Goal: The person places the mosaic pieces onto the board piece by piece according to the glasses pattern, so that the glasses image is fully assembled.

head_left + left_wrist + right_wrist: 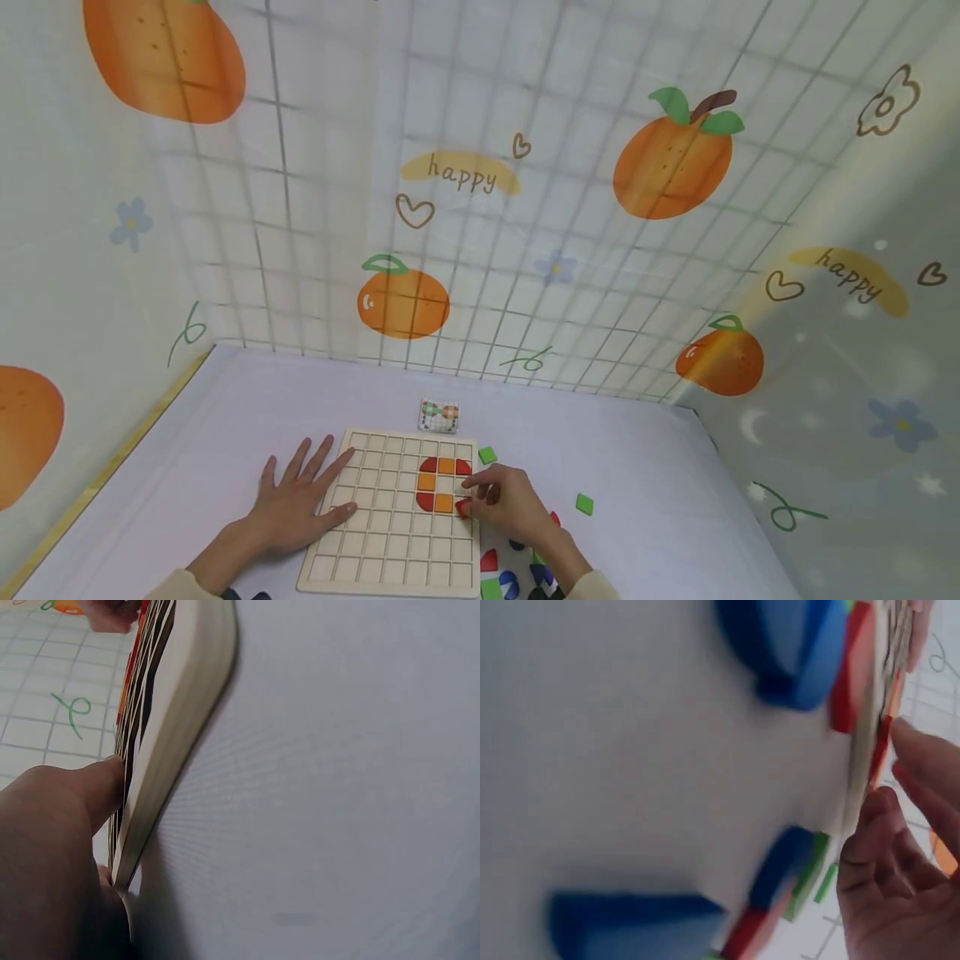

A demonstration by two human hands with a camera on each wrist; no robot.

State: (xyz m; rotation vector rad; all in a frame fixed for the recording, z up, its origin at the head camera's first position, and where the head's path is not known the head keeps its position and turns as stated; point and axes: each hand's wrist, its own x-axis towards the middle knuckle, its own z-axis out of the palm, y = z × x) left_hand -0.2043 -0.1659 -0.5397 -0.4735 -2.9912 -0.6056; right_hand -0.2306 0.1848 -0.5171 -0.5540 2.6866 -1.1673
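Observation:
A pale wooden grid board (367,546) lies on the table. My left hand (296,500) rests spread along its left side, thumb and fingertips on the board; the left wrist view shows the left thumb (101,787) at its edge. Near the right edge, my right hand (513,504) touches a red piece (462,508) with its thumb, while the index finger stands apart and the other fingers bend. That red piece (882,750) shows at the board's edge in the right wrist view. Orange squares (443,503) and rounded red pieces (427,465) form a ring in the cells.
A small pattern card (439,415) lies behind the board. Loose green squares (585,504), a red piece (489,560) and blue pieces (509,583) lie to the right, some partly hidden by the right forearm. A patterned curtain (480,250) stands behind the table.

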